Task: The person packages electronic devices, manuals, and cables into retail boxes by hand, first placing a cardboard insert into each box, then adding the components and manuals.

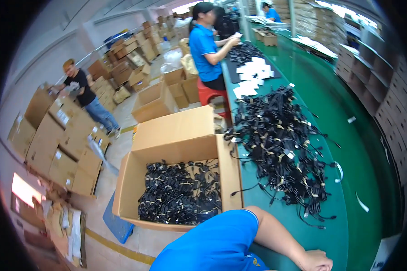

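Note:
My left arm in a blue sleeve comes in at the bottom, bent at the elbow. My left hand [316, 261] rests on the green table [348, 149] at the lower edge, partly cut off, with its fingers curled; nothing shows in it. A big heap of black bundled cables [280, 144] lies on the table just beyond my forearm. Left of the table stands an open cardboard box [228, 167] half filled with more black cable bundles [181, 192]. My right hand is out of view.
A person in a blue shirt [203, 45] sits on a red stool [210, 95] further along the table, by white packets [253, 72]. A person in black [83, 90] stands among stacked cartons [54, 140]. Shelves [371, 77] line the right side.

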A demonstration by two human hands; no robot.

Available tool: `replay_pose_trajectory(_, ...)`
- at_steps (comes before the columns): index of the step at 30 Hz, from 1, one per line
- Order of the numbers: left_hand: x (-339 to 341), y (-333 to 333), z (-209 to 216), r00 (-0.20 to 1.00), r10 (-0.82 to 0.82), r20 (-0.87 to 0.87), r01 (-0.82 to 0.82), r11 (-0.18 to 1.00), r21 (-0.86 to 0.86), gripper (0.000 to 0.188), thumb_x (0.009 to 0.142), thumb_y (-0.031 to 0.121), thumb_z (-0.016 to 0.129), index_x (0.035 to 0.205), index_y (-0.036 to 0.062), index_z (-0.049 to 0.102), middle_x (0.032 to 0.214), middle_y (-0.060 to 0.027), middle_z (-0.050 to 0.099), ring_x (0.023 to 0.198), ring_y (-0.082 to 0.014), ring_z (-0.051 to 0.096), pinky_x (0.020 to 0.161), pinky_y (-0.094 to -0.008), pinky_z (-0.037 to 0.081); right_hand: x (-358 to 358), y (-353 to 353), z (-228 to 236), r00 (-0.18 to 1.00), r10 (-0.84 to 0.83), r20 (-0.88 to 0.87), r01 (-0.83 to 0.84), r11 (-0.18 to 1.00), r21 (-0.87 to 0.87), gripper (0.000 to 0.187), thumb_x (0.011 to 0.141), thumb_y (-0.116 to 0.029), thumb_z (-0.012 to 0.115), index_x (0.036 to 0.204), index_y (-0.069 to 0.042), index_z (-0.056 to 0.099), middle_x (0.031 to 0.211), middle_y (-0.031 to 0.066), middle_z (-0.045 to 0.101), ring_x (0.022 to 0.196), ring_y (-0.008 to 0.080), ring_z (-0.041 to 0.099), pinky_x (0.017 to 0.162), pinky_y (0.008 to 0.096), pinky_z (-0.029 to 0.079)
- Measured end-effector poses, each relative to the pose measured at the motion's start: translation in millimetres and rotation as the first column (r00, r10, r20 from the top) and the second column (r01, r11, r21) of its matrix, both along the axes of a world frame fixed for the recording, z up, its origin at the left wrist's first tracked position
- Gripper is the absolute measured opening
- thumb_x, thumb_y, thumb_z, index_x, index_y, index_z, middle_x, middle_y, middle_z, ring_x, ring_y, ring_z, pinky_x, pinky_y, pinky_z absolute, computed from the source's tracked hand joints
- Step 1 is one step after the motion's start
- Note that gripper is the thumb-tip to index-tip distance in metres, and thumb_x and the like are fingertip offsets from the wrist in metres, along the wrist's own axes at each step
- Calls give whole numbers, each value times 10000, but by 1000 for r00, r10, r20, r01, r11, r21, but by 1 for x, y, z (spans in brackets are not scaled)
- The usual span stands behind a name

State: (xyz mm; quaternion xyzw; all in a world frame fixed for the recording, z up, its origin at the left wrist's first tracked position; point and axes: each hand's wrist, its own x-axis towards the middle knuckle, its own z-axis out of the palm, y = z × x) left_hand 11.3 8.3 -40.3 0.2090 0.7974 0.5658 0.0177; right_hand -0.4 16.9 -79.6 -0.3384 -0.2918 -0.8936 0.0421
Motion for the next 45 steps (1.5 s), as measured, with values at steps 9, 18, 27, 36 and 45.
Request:
replay_pose_trajectory(9, 10, -24, 12, 986, -105, 127, 99, 994, 50, 311, 805, 137, 474, 1115, 129, 508, 910, -75, 603, 785, -288, 539, 716, -355, 430, 66, 90, 70, 807, -492, -327, -7, -562, 827, 243, 916, -98, 386, 1148, -29, 383, 859, 70, 515, 523, 81, 425, 451, 172, 351)
replay_pose_trajectory(18, 5, -15, 22, 953, -285, 101, 263, 946, 189, 420, 856, 262, 509, 1174, -5, 443, 1099, -158, 524, 941, -232, 547, 827, -312, 442, 61, 114, 61, 691, -418, -589, 162, -706, 690, 287, 873, -128, 511, 1141, -51, 441, 854, 59, 578, 630, 151, 527, 572, 260, 435)
replay_pose_trajectory(27, 0, -24, -23, 894, -420, -156, 439, 747, 500, 349, 907, 214, 375, 1168, -11, 434, 1025, -191, 564, 883, -264, 560, 765, -300, 449, 62, 97, 50, 605, -411, -682, 243, -721, 650, 230, 919, -269, 443, 1070, -97, 440, 917, 75, 577, 668, 159, 560, 569, 249, 441)
replay_pose_trajectory(36, 15, -36, -1, 995, -97, -35, 99, 994, 50, 361, 926, 215, 411, 1210, -7, 396, 1052, -152, 539, 895, -209, 544, 790, -267, 440, 35, 78, 19, 594, -496, -633, 198, -672, 713, 237, 914, -290, 454, 1045, -96, 424, 961, 39, 561, 723, 158, 559, 635, 287, 457)
replay_pose_trajectory(45, 15, -47, 16, 955, -234, 181, 214, 969, 123, 373, 934, 234, 421, 1219, -4, 390, 1013, -133, 553, 860, -172, 546, 775, -246, 445, 64, 94, 61, 619, -506, -601, 346, -512, 786, 252, 912, -302, 457, 1045, -92, 421, 941, 44, 553, 734, 149, 537, 652, 290, 451)
